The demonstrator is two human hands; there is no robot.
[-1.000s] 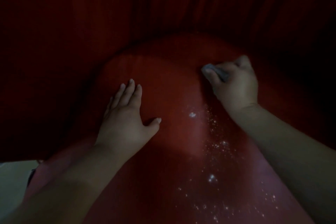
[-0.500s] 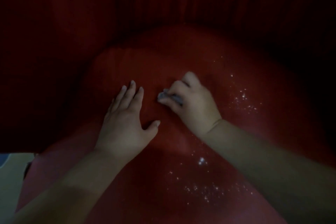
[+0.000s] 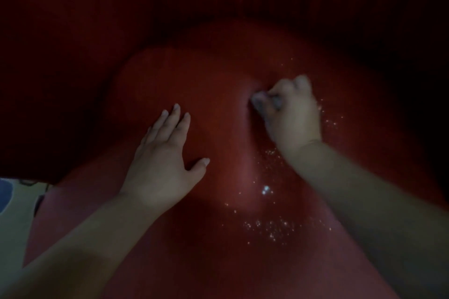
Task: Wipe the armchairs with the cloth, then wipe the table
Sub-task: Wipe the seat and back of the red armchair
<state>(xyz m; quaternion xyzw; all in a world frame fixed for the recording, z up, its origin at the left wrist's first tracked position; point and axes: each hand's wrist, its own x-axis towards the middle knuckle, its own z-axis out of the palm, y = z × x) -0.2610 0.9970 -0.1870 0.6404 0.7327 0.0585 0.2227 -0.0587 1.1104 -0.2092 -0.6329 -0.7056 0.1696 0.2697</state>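
The right hand [image 3: 292, 114] was curled tight around a small grey cloth [image 3: 266, 102], only a bunched bit showing past the knuckles, pressed onto the red armchair seat [image 3: 218, 85]. White specks [image 3: 272, 226] lay scattered just right of that grip and nearer the person. Left of it, well apart, the left hand [image 3: 165, 160] rested flat on the seat, fingers straight, thumb splayed, holding nothing.
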